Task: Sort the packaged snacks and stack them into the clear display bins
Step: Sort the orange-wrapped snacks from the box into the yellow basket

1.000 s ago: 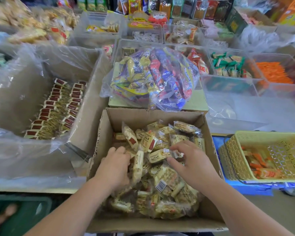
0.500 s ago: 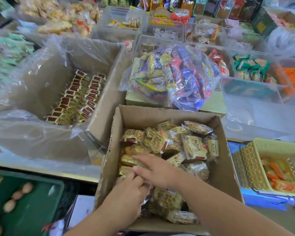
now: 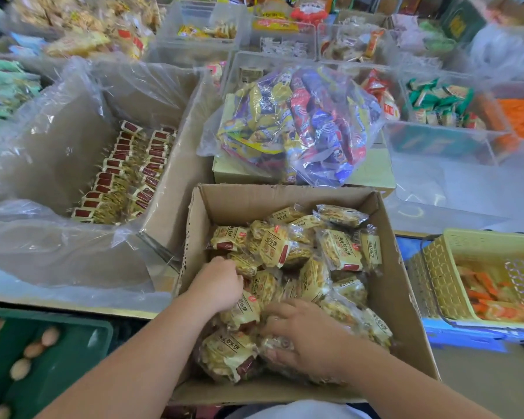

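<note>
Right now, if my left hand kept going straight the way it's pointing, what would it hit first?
Likely the yellow snack packets just ahead of the left hand, inside the cardboard box; depth is uncertain.

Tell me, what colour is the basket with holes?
Pale yellow basket, seen in the head view.

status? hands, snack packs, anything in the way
Both hands in the cardboard box: left hand and right hand closing on snack packs. Lined box half filled. Nothing blocking.

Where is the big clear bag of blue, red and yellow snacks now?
In the head view, the clear bag sits centre, on a pale yellow-green box, just behind the open cardboard box where both hands work.
</note>
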### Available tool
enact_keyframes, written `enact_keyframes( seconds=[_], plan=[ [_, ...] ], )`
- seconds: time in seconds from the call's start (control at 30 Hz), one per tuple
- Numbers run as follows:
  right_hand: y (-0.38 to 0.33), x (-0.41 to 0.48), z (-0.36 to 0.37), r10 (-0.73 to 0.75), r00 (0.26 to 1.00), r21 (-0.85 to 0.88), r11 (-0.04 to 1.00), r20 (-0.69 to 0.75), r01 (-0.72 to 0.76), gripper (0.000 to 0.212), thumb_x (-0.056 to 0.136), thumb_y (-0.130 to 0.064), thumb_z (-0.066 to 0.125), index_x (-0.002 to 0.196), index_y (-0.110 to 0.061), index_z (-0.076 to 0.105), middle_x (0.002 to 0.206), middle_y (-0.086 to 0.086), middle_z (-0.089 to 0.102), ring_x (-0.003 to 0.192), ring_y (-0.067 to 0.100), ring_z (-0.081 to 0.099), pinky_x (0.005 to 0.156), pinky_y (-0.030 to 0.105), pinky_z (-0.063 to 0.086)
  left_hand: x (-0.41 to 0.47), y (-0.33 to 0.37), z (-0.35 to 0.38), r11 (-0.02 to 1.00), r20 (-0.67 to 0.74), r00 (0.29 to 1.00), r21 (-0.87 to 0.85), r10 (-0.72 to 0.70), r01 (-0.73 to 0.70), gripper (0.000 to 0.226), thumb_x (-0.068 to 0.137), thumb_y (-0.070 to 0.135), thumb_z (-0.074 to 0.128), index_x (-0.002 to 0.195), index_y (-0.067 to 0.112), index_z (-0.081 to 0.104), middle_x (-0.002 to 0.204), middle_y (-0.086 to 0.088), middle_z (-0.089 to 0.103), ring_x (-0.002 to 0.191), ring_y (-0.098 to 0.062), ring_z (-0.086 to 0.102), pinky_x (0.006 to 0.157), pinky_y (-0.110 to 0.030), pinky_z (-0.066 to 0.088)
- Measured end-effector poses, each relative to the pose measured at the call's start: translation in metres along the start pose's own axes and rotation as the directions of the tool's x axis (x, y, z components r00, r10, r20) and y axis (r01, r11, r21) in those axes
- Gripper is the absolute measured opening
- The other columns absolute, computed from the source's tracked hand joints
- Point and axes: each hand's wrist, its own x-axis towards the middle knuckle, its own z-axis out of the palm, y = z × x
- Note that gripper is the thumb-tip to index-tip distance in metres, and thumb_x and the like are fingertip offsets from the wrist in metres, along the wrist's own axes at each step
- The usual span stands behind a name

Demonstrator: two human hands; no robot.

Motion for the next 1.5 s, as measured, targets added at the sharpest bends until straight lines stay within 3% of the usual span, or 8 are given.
enact_keyframes(
  seconds=[0.17,0.37,0.47,0.53,0.73,0.97,1.2,1.5],
  plan=[
    [0.015,-0.014,0.001,0.074,0.996,0.04,0.997,-0.049,-0.072,0.046,0.1,-0.052,0.048,0.145,-0.043,0.046,0.165,-0.006,0.026,0.148,0.023,0.027,0.124,0.046,0.022,0.033,-0.001,0.017,0.987,0.035,0.991,0.093,-0.131,0.127,0.03,0.1,0.019,0.057,0.127,0.005,0.063,0.132,-0.013,0.052,0.107,-0.029,0.062,0.091,-0.036,0.052],
    [0.026,-0.018,0.0,0.146,0.985,0.142,0.981,-0.09,-0.133,0.048,0.103,-0.053,0.043,0.15,-0.042,0.043,0.164,-0.007,0.028,0.148,0.019,0.025,0.122,0.041,0.021,0.052,-0.001,0.012,0.98,0.21,0.958,0.082,-0.195,0.182,0.081,0.085,0.038,0.078,0.15,0.007,0.039,0.148,-0.019,0.045,0.133,-0.035,0.051,0.108,-0.038,0.045],
    [0.027,-0.016,0.002,0.148,0.984,0.145,0.98,-0.098,-0.133,0.048,0.103,-0.053,0.044,0.15,-0.04,0.045,0.164,-0.004,0.029,0.149,0.021,0.026,0.122,0.04,0.02,0.054,0.0,0.007,0.973,0.234,0.968,0.23,-0.087,0.032,0.039,0.1,0.035,0.058,0.128,0.008,0.065,0.128,-0.014,0.066,0.114,-0.03,0.063,0.093,-0.034,0.05],
    [0.027,-0.016,0.004,0.156,0.983,0.156,0.978,-0.096,-0.14,0.048,0.103,-0.053,0.045,0.149,-0.04,0.046,0.164,-0.004,0.029,0.15,0.022,0.025,0.123,0.04,0.02,0.053,0.004,0.006,0.937,0.242,0.969,0.347,-0.045,-0.043,0.035,0.107,0.028,0.044,0.117,0.007,0.07,0.118,-0.011,0.071,0.107,-0.028,0.066,0.086,-0.033,0.049],
    [0.029,-0.017,0.003,0.159,0.983,0.201,0.97,-0.096,-0.137,0.048,0.103,-0.052,0.046,0.149,-0.04,0.046,0.164,-0.005,0.029,0.149,0.02,0.024,0.123,0.041,0.021,0.053,0.005,0.016,0.905,0.268,0.96,0.424,-0.079,-0.044,0.031,0.096,0.025,0.061,0.117,0.003,0.067,0.123,-0.013,0.068,0.108,-0.029,0.066,0.089,-0.033,0.054],
    [0.03,-0.013,0.002,0.177,0.98,0.225,0.962,-0.091,-0.153,0.047,0.102,-0.053,0.045,0.148,-0.043,0.046,0.164,-0.007,0.028,0.15,0.018,0.022,0.124,0.041,0.02,0.056,-0.006,0.026,0.908,0.238,0.97,0.415,-0.043,-0.061,0.103,0.079,0.047,0.082,0.159,0.02,0.024,0.154,-0.011,0.029,0.137,-0.034,0.044,0.111,-0.042,0.044],
    [0.032,-0.01,0.006,0.183,0.977,0.242,0.958,-0.112,-0.151,0.046,0.103,-0.054,0.044,0.147,-0.042,0.048,0.163,-0.006,0.03,0.151,0.019,0.023,0.125,0.043,0.02,0.068,-0.015,0.036,0.877,0.201,0.98,0.471,0.002,-0.098,0.121,0.075,0.051,0.082,0.162,0.019,0.005,0.164,-0.01,0.013,0.15,-0.034,0.023,0.122,-0.046,0.027],
    [0.037,-0.009,0.012,0.186,0.971,0.285,0.949,-0.149,-0.138,0.045,0.102,-0.054,0.046,0.144,-0.04,0.052,0.161,-0.006,0.035,0.148,0.018,0.028,0.122,0.042,0.025,0.073,-0.017,0.045,0.834,0.149,0.987,0.538,0.055,-0.127,0.117,0.064,0.072,0.076,0.155,0.02,0.024,0.148,-0.01,0.033,0.142,-0.033,0.033,0.123,-0.054,0.019]
  ],
)
